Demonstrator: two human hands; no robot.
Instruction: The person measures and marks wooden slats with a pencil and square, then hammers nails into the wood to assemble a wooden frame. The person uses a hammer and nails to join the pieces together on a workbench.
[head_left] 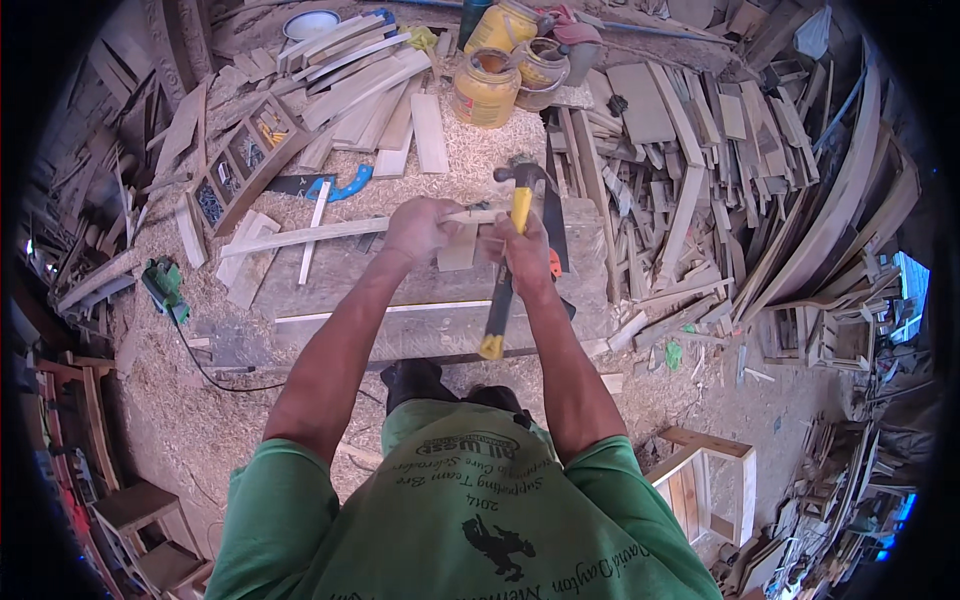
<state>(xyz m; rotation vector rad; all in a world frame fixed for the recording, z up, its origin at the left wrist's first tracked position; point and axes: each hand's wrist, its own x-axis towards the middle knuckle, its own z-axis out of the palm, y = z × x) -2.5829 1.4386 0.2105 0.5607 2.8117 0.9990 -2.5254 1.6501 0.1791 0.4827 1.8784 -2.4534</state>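
Observation:
My left hand (420,228) is closed around a long, thin wooden strip (320,234) that reaches far to the left above the workbench (400,268). In my right hand (522,255) is a claw hammer (522,195), its dark head up and its yellow-and-black handle pointing down toward me. The right fingers are close to the strip's right end; whether they touch it I cannot tell. Under the hands lies a small, pale piece of board (458,250). A handsaw with a blue handle (352,183) rests behind the strip, and another thin strip (395,311) lies along the bench's near edge.
A divided wooden tray (243,165) of small hardware stands at the left. Yellow plastic tubs (486,92) are at the back, beside stacked boards (375,115). A green power tool (166,288) with a cord lies left; scrap wood (690,180) is heaped right. A wooden frame (735,490) stands lower right.

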